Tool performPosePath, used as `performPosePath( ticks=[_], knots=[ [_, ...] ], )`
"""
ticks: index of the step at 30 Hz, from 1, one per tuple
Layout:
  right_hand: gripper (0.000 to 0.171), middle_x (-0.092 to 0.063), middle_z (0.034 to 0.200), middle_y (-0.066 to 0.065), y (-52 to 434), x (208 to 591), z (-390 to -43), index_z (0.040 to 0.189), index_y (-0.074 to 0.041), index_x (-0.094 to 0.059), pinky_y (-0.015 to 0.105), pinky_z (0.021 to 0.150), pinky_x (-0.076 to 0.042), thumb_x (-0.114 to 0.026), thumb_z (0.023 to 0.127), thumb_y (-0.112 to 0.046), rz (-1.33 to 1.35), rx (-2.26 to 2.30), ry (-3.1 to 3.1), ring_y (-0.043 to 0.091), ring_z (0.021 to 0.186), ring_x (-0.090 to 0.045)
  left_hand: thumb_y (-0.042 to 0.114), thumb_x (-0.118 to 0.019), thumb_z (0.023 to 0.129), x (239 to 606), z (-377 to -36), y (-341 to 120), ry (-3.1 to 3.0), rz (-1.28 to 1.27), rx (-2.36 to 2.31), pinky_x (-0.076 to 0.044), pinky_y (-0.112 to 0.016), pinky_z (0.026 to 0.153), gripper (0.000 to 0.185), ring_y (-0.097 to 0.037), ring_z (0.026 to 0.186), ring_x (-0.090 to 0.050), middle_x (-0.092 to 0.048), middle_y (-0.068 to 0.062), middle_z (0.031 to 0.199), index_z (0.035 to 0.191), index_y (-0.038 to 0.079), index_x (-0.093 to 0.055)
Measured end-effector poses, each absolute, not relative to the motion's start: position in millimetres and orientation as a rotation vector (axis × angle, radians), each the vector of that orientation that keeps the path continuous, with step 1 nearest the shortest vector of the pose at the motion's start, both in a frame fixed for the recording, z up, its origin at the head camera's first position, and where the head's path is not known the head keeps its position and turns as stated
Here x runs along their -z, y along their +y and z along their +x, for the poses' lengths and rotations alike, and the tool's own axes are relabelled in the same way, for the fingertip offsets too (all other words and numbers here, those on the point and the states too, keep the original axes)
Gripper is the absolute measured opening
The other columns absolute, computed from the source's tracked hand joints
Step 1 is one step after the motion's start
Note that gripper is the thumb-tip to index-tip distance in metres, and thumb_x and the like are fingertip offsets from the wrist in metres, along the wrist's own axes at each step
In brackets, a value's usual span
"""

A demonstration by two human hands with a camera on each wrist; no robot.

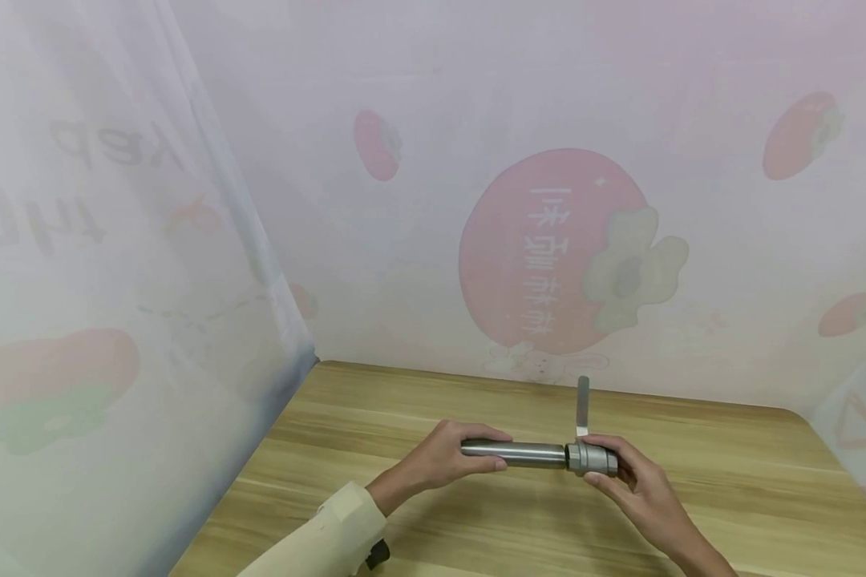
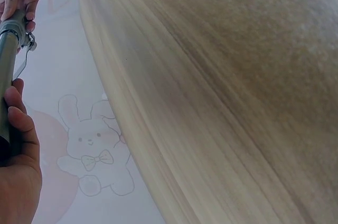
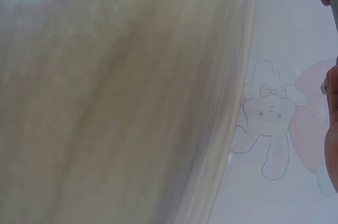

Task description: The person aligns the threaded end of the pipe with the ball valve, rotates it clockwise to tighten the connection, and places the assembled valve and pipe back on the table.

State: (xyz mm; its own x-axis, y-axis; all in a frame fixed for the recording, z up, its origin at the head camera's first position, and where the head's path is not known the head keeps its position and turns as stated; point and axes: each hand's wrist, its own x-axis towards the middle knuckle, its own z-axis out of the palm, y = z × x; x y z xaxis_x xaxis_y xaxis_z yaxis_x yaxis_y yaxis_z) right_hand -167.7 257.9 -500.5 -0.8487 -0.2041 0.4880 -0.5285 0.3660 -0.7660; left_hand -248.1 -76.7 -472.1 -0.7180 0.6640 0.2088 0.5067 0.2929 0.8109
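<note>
Pipe [image 1: 537, 455] and valve [image 1: 593, 458] lie end to end, held over the table [image 1: 758, 473] a little right of the middle, the pipe on the left. The left hand [image 1: 440, 458] grasps the pipe's left end, thumb on the near side and fingers curled round it; the right hand [image 1: 645, 487] grips the valve's right end between thumb and fingers. The handle [image 1: 583, 405] points to the far side, clear of both hands.

The work seems to centre on the joint; whether the pipe is threaded into the valve or only butts against it, I cannot tell. To do it well, I would keep both in one straight line, hold the pipe firmly, and turn the valve by its body rather than the handle. Any tilt could bind the threads. A dark object [image 1: 378, 554] by the left sleeve [image 1: 325, 533], on the near side, is mostly hidden.
</note>
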Motion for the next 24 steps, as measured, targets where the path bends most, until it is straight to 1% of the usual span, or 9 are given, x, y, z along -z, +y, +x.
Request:
performPosePath(
  ticks=[4, 7, 12, 17, 20, 24],
  knots=[
    [0.048, -0.067, 0.138, 0.005, 257.0, 500.4, -167.7, 0.147, -0.008, -0.062, 0.023, 0.085, -0.062, -0.074, 0.101, 0.001, 0.643, -1.469, -2.328, 0.004, 0.109, -0.069, 0.034, -0.082, 0.101, 472.4, -247.9, -76.3, 2.379, 1.089, -1.403, -0.059, -0.023, 0.083, 0.037, -0.002, 0.095, -0.072, -0.081, 0.003, 0.124, 0.136, 0.023, -0.078],
    [0.048, -0.068, 0.137, 0.008, 256.7, 500.4, -167.6, 0.147, -0.009, -0.062, 0.024, 0.085, -0.062, -0.074, 0.102, 0.001, 0.641, -1.464, -2.331, 0.005, 0.108, -0.069, 0.034, -0.082, 0.101, 473.4, -247.9, -76.2, 2.380, 1.089, -1.402, -0.059, -0.023, 0.083, 0.037, -0.002, 0.096, -0.072, -0.081, 0.002, 0.124, 0.136, 0.023, -0.078],
    [0.048, -0.068, 0.138, 0.002, 256.3, 501.0, -168.1, 0.147, -0.011, -0.062, 0.024, 0.084, -0.061, -0.074, 0.102, 0.000, 0.652, -1.463, -2.330, 0.010, 0.106, -0.070, 0.034, -0.081, 0.101, 475.0, -248.0, -75.8, 2.378, 1.087, -1.406, -0.059, -0.023, 0.082, 0.036, -0.002, 0.094, -0.071, -0.081, 0.003, 0.124, 0.136, 0.024, -0.078],
    [0.049, -0.068, 0.138, -0.004, 255.7, 501.3, -168.3, 0.147, -0.010, -0.062, 0.024, 0.084, -0.061, -0.074, 0.101, 0.002, 0.683, -1.470, -2.310, 0.009, 0.106, -0.070, 0.035, -0.081, 0.101, 475.2, -247.8, -75.1, 2.385, 1.089, -1.408, -0.059, -0.023, 0.083, 0.037, -0.002, 0.095, -0.071, -0.081, 0.004, 0.124, 0.136, 0.025, -0.078],
    [0.049, -0.068, 0.138, -0.005, 255.3, 501.0, -168.2, 0.147, -0.009, -0.062, 0.024, 0.084, -0.061, -0.073, 0.101, 0.004, 0.696, -1.473, -2.298, 0.008, 0.106, -0.070, 0.035, -0.081, 0.101, 474.9, -247.6, -74.6, 2.379, 1.090, -1.413, -0.059, -0.023, 0.084, 0.037, -0.002, 0.095, -0.071, -0.081, 0.003, 0.124, 0.136, 0.023, -0.078],
    [0.050, -0.068, 0.139, -0.004, 254.8, 500.0, -167.6, 0.147, -0.010, -0.062, 0.023, 0.085, -0.061, -0.074, 0.101, 0.004, 0.693, -1.479, -2.298, 0.006, 0.107, -0.069, 0.035, -0.081, 0.101, 474.1, -247.7, -73.9, 2.376, 1.099, -1.410, -0.059, -0.023, 0.084, 0.040, -0.002, 0.095, -0.071, -0.081, 0.002, 0.125, 0.137, 0.017, -0.077]
  ],
)
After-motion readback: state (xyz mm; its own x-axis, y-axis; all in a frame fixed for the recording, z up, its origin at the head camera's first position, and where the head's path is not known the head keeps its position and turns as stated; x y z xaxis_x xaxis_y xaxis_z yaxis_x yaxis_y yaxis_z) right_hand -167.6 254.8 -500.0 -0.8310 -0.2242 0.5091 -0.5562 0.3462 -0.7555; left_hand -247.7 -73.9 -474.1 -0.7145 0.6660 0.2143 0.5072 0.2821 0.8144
